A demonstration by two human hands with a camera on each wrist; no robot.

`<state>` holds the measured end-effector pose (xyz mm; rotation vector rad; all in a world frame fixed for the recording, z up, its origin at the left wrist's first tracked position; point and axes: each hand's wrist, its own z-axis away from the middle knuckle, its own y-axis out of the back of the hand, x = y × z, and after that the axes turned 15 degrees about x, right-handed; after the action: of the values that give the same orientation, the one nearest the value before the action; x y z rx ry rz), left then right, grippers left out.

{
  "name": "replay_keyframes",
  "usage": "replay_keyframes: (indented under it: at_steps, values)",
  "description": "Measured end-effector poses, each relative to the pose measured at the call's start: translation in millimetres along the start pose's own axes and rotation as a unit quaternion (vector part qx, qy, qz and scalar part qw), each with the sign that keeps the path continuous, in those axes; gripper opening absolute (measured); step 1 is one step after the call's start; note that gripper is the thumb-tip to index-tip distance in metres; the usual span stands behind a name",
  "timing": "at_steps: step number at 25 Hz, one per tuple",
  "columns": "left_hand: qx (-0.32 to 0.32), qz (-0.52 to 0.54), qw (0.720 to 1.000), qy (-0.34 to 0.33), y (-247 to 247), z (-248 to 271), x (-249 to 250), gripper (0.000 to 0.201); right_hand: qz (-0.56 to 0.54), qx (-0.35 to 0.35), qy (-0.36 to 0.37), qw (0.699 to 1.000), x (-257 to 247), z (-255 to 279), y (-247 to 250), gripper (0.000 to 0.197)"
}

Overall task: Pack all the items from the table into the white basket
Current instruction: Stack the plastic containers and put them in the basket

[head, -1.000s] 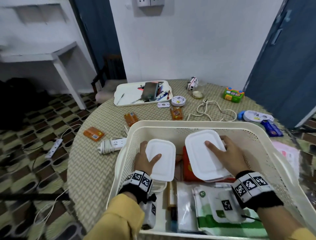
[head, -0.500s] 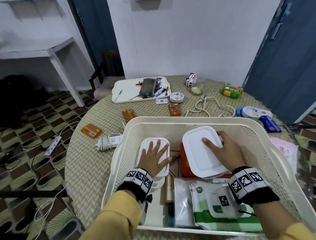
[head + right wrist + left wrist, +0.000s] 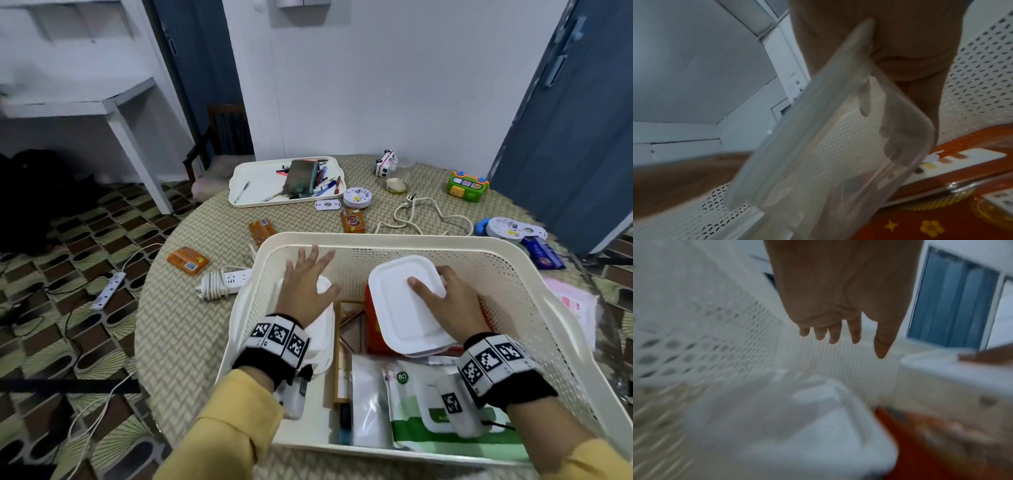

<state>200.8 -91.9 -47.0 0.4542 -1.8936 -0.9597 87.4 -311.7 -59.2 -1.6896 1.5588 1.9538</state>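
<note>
My left hand (image 3: 306, 287) has lifted off its container (image 3: 320, 337), fingers spread (empty); right hand (image 3: 451, 302) still grips the lidded box (image 3: 402, 305).

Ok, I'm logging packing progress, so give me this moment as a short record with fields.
left hand: open, fingers spread above a white lidded container in the basket
right hand: grips a second lidded container, tilted over a red box
white basket: also holds a wipes pack
on the table: power strip, orange packets, pen tray, toys
</note>
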Motion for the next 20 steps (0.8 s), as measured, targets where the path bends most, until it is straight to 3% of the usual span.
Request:
replay_keyframes:
  at_steps: [2, 6, 11, 13, 14, 17, 20]
  values:
    - [0.041, 0.007, 0.999, -0.012, 31.4, -8.3, 18.5, 0.058, -0.005, -0.013, 0.006, 1.0, -3.7, 2.1, -3.8, 0.041]
    - [0.019, -0.177, 0.982, -0.057, 97.5, -7.3, 9.9, 0.057, -0.021, -0.053, 0.021, 0.998, -23.1, 8.6, -16.0, 0.034]
    - [-0.138, -0.203, 0.968, 0.05, 135.2, 25.7, -38.6, 0.077, -0.033, -0.09, 0.038, 0.995, -59.8, 13.1, -42.1, 0.031]
    - [-0.172, -0.104, 0.975, 0.09, 130.4, 46.6, -53.7, 0.076, 0.002, -0.104, 0.04, 0.994, -68.7, 18.0, -59.0, 0.033]
    - [-0.156, -0.02, 0.981, 0.109, 124.6, 58.0, -57.1, 0.07, 0.025, -0.108, 0.037, 0.993, -72.8, 22.0, -67.5, 0.033]
    - [-0.033, 0.195, 0.969, 0.148, 107.0, 83.4, -60.4, 0.057, 0.015, -0.119, 0.013, 0.993, -80.6, 35.4, -89.8, 0.033]
    - [0.019, 0.243, 0.957, 0.155, 97.8, 90.2, -65.5, 0.054, 0.0, -0.136, 0.012, 0.991, -80.3, 47.0, -100.8, 0.029]
